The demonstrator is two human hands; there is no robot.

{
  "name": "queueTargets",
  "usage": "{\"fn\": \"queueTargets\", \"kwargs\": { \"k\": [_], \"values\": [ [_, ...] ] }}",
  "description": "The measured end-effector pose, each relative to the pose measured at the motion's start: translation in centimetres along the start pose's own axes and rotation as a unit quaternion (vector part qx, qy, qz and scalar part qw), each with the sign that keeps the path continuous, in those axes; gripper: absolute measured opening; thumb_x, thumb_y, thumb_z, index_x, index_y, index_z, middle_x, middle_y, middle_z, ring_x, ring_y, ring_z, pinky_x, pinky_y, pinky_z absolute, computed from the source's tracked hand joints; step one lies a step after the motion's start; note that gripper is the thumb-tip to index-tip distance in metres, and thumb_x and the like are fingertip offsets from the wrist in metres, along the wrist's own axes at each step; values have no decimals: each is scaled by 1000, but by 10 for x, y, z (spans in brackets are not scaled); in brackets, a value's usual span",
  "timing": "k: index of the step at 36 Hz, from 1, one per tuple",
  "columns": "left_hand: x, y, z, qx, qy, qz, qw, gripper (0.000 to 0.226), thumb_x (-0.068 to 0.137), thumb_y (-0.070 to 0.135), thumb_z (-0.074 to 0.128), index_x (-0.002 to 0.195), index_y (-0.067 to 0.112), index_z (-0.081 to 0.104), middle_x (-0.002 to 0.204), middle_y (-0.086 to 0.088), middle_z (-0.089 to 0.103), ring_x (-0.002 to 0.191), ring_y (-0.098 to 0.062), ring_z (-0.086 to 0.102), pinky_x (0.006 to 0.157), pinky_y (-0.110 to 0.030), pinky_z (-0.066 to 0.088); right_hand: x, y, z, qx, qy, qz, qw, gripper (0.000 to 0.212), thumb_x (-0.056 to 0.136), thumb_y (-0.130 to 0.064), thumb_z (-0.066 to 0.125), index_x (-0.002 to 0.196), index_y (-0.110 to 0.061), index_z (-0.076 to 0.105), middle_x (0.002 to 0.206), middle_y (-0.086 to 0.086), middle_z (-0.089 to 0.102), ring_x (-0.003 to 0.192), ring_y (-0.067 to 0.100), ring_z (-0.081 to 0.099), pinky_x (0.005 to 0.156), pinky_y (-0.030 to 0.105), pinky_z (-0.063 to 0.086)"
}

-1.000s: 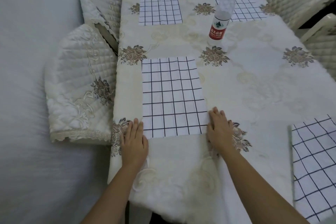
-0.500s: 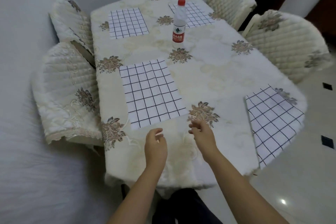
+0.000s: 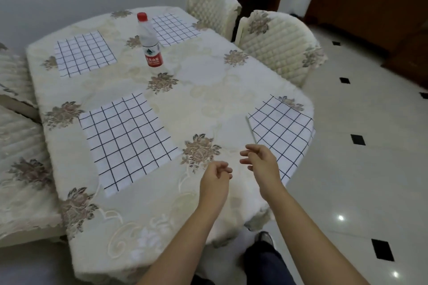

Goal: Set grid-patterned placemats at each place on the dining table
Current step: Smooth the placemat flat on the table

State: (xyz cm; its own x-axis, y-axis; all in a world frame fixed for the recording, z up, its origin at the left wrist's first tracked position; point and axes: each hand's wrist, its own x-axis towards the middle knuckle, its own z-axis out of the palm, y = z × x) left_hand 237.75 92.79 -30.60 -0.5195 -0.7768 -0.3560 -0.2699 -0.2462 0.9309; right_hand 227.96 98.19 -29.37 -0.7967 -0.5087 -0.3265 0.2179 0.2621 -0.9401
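Two empty, loosely curled hands, your left hand [image 3: 215, 179] and right hand [image 3: 261, 162], hover above the counter [image 3: 208, 90], lifted off the placemat [image 3: 127, 136] they pressed a second ago.

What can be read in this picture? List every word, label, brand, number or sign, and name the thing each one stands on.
"农夫山泉": white characters on the red label of the water bottle, somewhat blurred, so the reading is likely but not certain.
Small logo above those characters on the same label: a picture mark with no legible words.
Any finer print on the label: too small to read.
No other text, number or sign shows.
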Motion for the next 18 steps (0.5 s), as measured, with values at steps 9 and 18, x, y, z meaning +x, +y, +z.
{"fn": "queueTargets", "kwargs": {
  "k": [9, 18],
  "values": [
    [40, 10, 94, 118, -28, -25, 992, 18, 90, 10, 45, 104, 18, 54, 104, -4, 63, 98, -22, 60, 84, -33, 45, 75, -21, -83, -11, 13, -9, 1000, 18, 93, -6, 42, 103, -14, 55, 90, -2, 63, 73, 9, 60, 67, 20, 44],
    [86, 5, 159, 231, 100, -100, 963, 50, 88, 14, 54, 133, 3, 37, 133, -16, 42, 115, -30, 49, 86, -31, 42, 159, -14, -149, -101, -65, 34, 992, 14, 93, -13, 47, 104, -15, 54, 97, 3, 59, 91, 19, 57, 65, 21, 42]
  ]
}}
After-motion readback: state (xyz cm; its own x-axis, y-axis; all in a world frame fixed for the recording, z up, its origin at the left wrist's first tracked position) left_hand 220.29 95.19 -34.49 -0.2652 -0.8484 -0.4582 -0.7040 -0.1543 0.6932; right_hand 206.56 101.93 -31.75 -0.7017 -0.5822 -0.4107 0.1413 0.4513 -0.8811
